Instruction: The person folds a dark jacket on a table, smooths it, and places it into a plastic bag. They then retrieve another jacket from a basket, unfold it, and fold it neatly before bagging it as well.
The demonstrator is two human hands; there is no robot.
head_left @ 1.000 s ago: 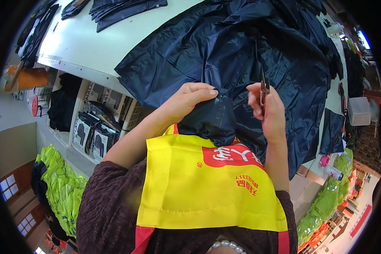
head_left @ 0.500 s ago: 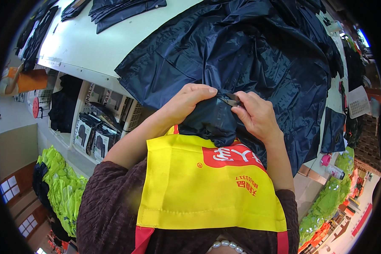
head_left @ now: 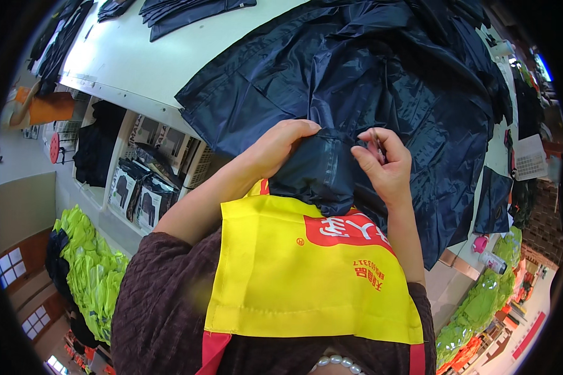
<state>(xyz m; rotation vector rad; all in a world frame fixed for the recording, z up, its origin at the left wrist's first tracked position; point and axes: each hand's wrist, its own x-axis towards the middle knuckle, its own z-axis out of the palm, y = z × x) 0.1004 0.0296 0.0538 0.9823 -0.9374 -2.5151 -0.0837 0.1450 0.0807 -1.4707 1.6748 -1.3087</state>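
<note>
A large navy-blue garment (head_left: 381, 81) of thin, shiny fabric spreads over the white table and hangs down toward my lap. My left hand (head_left: 280, 145) pinches a folded, seamed edge of it between thumb and fingers, just above the yellow apron (head_left: 281, 294). On the other side of that edge, my right hand (head_left: 386, 164) is curled around small metal thread snips (head_left: 376, 145), mostly hidden by the fingers. The right hand is a little apart from the seam.
Folded dark garments (head_left: 191, 15) lie at the far left of the white table (head_left: 122, 47). Under it, a crate (head_left: 122, 187) holds packaged garments. Lime-green garments (head_left: 91, 269) are heaped at lower left. A pink-capped bottle (head_left: 491, 261) stands at the right.
The snips' blades were at the fabric edge; my right hand has drawn back to the right and turned them up into its fingers. My left hand keeps its pinch.
</note>
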